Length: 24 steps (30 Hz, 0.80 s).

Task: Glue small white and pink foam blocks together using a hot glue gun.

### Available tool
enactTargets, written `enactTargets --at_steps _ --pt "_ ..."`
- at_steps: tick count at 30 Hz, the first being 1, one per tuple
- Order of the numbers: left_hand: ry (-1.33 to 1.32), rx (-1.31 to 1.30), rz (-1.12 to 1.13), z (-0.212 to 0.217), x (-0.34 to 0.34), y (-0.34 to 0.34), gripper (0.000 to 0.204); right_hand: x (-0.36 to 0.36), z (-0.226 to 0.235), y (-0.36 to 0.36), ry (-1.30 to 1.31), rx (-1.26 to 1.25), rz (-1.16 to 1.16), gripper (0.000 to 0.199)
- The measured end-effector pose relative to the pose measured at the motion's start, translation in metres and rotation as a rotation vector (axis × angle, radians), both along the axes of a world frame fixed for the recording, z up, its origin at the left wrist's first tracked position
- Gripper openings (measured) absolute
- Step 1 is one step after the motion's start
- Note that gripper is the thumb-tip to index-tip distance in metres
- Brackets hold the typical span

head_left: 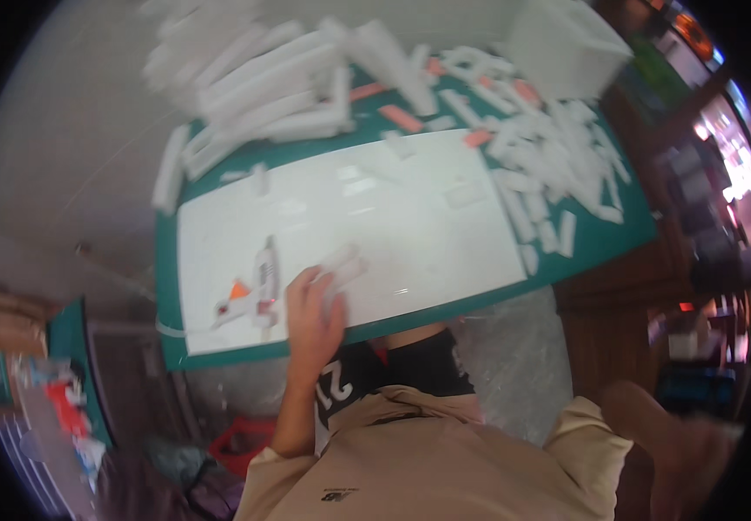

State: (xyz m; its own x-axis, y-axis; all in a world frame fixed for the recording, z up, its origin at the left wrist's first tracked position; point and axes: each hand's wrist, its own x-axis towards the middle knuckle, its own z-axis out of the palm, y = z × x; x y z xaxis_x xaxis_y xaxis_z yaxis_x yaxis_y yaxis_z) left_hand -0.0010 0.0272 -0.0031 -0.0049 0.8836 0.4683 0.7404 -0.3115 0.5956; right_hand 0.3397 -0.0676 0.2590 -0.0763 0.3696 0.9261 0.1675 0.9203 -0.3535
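My left hand (313, 314) is at the near edge of a white board (445, 252), its fingers closed round a small white foam piece (341, 267). Part of that piece is hidden by the fingers. Just left of this hand a white glue gun (266, 276) with an orange part lies on the board, its cord running off to the left. Away from the table, at the lower right, my right hand (707, 447) is smeared by motion. Whether it holds anything does not show.
The board lies on a green table top (614, 246). Long white foam strips (276, 87) are piled at the back left; many short foam pieces (549, 156) heap at the right. Flat orange pieces (401, 118) lie between. A white foam box (566, 48) stands at the back right.
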Motion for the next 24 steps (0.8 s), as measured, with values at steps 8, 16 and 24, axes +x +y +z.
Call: enactTargets --at_steps 8,16,24 --pt "0.041 -0.025 -0.005 -0.002 0.007 -0.002 0.035 0.096 -0.378 -0.190 -0.380 -2.169 -0.658 0.042" --pt "0.054 -0.026 -0.070 -0.006 0.004 0.001 0.035 -0.001 -0.441 -0.342 0.303 -2.389 -0.430 0.037" --pt "0.011 -0.031 -0.105 0.006 0.005 0.000 0.034 0.003 -0.424 -0.295 0.432 -2.132 -0.624 0.031"
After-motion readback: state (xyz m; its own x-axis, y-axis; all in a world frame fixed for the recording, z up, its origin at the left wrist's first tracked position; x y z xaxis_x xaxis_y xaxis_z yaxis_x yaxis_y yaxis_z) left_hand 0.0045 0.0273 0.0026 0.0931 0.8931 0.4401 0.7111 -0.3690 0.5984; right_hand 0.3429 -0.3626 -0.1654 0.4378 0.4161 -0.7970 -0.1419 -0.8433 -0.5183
